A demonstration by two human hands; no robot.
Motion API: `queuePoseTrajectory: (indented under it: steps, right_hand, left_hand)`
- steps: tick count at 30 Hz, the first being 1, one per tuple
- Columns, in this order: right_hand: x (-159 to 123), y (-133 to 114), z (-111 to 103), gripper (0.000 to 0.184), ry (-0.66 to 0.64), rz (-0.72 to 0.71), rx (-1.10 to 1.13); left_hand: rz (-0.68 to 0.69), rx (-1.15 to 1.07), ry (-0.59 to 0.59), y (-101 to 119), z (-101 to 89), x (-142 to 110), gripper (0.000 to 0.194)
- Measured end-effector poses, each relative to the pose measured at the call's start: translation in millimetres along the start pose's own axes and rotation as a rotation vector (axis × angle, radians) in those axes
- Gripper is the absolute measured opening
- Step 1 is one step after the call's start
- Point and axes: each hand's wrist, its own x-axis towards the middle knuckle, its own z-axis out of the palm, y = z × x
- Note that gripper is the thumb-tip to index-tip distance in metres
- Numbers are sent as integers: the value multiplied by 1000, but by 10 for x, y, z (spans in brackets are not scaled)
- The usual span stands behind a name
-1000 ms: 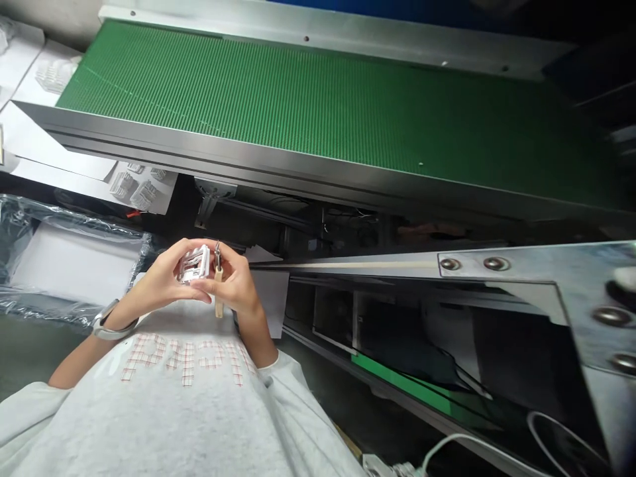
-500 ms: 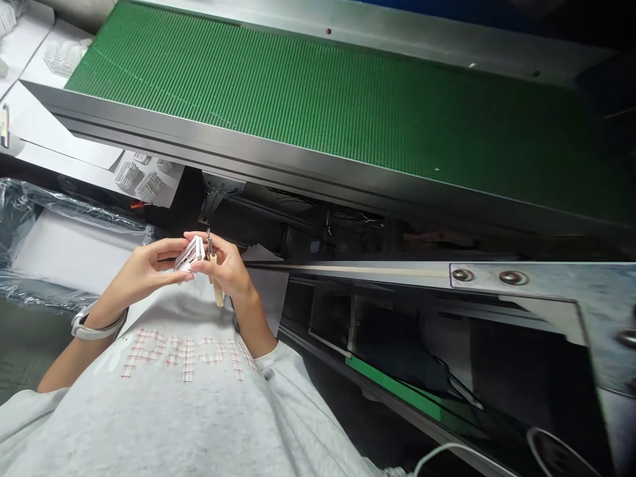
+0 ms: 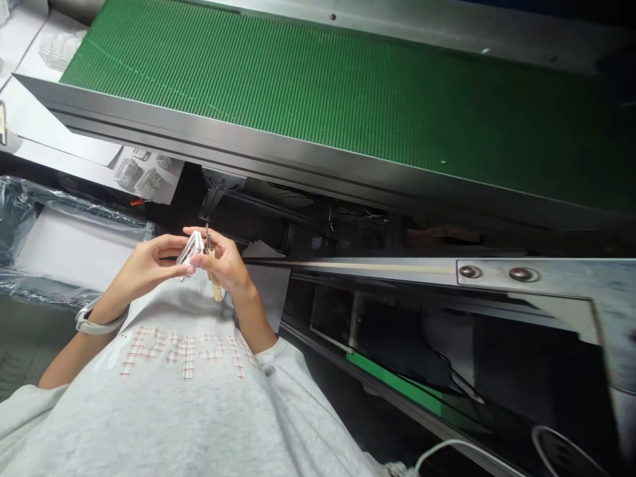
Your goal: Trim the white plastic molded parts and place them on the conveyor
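Note:
Held in front of my chest is a small white slotted plastic part (image 3: 191, 248). My left hand (image 3: 154, 265) has it between thumb and fingers from the left side. From the other side, the thumb of my right hand (image 3: 224, 262) rests against the same part. Tucked in that right hand is a small tool with a beige handle (image 3: 215, 286), its thin metal end pointing up and away from me. The fingers behind the part are partly hidden.
A green ribbed conveyor belt (image 3: 238, 73) with a metal side rail (image 3: 199, 126) runs across ahead. More white plastic parts (image 3: 149, 182) lie on white paper at left. Nearer stands a bin lined with clear plastic (image 3: 89, 211). A metal bar (image 3: 377, 266) extends rightward.
The white part has turned a little in my fingers and now shows its slots more. Both hands stay at nearly the same place, and the view has shifted slightly.

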Motion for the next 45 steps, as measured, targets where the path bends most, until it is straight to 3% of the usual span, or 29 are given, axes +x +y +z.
queuePoseTrajectory:
  steps: [12, 16, 19, 24, 27, 30, 33, 36, 45]
  right_hand:
    - [88, 36, 27, 69, -10, 81, 9]
    - [196, 163, 24, 77, 9, 81, -8]
    - [279, 300, -22, 79, 103, 100, -57]
    - [284, 547, -240, 65, 264, 161, -125]
    - [204, 732, -439, 57, 378, 217, -171]
    - [74, 932, -643, 55, 490, 297, -216]
    - [-79, 1081, -811, 55, 574, 365, -246]
    - [-185, 1149, -925, 57, 629, 411, -260]
    - [-61, 1158, -1042, 56, 639, 436, -242]
  left_hand:
    - [14, 23, 47, -143, -27, -6, 69]
    - [40, 223, 174, -359, -139, 28, 83]
    - [8, 392, 347, -494, -488, 189, 81]
    - [-118, 675, 693, -468, -1553, 846, 49]
    - [-207, 801, 772, -396, -2127, 1387, 39]
    - [-266, 884, 760, -419, -2462, 1888, 37]
    - [-301, 935, 700, -549, -2606, 2225, 37]
    - [-334, 963, 657, -693, -2655, 2370, 37]
    - [-313, 948, 713, -822, -2573, 2337, 42]
